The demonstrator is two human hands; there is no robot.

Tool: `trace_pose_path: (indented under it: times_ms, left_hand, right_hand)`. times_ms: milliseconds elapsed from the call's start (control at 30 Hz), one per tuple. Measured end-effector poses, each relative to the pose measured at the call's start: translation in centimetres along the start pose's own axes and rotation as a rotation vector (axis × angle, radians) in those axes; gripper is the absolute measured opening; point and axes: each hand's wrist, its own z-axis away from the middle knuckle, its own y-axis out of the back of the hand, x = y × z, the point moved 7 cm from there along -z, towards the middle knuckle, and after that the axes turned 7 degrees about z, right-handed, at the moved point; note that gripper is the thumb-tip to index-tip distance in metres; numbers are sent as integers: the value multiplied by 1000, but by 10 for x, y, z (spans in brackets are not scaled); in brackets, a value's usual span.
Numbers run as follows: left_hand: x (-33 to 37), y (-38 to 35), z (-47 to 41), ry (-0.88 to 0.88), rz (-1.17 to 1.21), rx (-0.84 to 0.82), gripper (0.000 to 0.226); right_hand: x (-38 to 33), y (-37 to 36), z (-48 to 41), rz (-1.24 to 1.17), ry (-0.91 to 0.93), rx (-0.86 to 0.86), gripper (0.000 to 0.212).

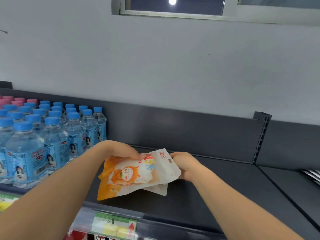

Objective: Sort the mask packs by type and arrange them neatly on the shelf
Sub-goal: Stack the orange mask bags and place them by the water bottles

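Orange-and-white glossy plastic mask packs [133, 175], seemingly light, floppy and slippery, are sagging between the left grip [124, 152] and right grip [183, 166], both clasping opposite edges over the dark metal shelf [216, 187].

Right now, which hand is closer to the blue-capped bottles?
Left. The left hand grips the top edge of the mask packs just right of the blue-capped bottles; the right hand holds their opposite edge, farther from the bottles.

Left hand [124, 152] and right hand [183, 164] grip opposite ends of orange-and-white mask packs [136, 174] over a dark shelf [216, 187], just beside blue-capped water bottles [52, 135].
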Motion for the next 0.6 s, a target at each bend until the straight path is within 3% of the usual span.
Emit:
trace_pose_path:
  times_ms: [167, 267, 367, 433, 533, 600]
  left_hand:
    - [-1, 0, -3, 67, -118, -7, 64]
    - [-3, -3, -6, 41, -85, -9, 68]
    - [-4, -4, -3, 58, -81, 27, 91]
    - [-4, -6, 2, 118, -90, 51, 95]
    - [-2, -11, 5, 102, 23, 74, 59]
    - [-4, -12, 4, 82, 125, 114, 55]
  right_hand:
    - [6, 3, -10, -213, -6, 2, 27]
    - [6, 0, -11, -276, -16, -126, 51]
    - [-2, -8, -4, -185, 42, -286, 59]
    - [-3, -4, -6, -165, 61, -242, 72]
    - [7, 12, -7, -222, 2, -34, 74]
    - [14, 22, -5, -328, -50, 72, 77]
